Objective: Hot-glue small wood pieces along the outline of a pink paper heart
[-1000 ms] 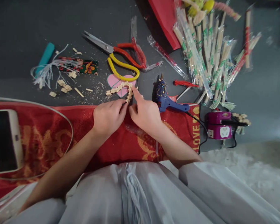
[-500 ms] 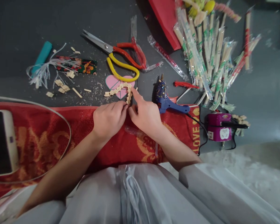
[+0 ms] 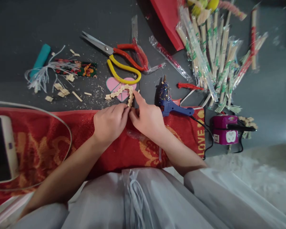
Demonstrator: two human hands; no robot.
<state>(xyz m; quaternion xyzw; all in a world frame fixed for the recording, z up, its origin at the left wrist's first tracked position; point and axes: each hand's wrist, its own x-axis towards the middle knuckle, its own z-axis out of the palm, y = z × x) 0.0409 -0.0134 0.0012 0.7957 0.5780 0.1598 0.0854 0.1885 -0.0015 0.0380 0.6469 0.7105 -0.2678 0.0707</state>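
A bent strip of small pale wooden pieces (image 3: 120, 90) lies over a pink paper heart (image 3: 111, 83) with dark lines. My left hand (image 3: 111, 122) is closed, its fingertips pinched at the strip's near end. My right hand (image 3: 149, 119) has its index finger stretched along the strip's right side, while its thumb and curled fingers close on the same end near my left fingertips. What lies between the fingertips is mostly hidden. Scissors (image 3: 124, 68) with yellow and orange handles lie just beyond the heart.
A blue glue gun (image 3: 168, 106) rests right of my hands, its cord near a purple box (image 3: 225, 129). Wrapped wooden sticks (image 3: 211, 57) cover the back right. Wooden bits (image 3: 63, 91) and white strings (image 3: 41, 74) lie left, and a phone (image 3: 13, 149) is on the red cloth (image 3: 83, 127).
The view has shifted slightly. Both hands keep nearly the same pose at the strip's near end, with only a slight shift of the fingers.
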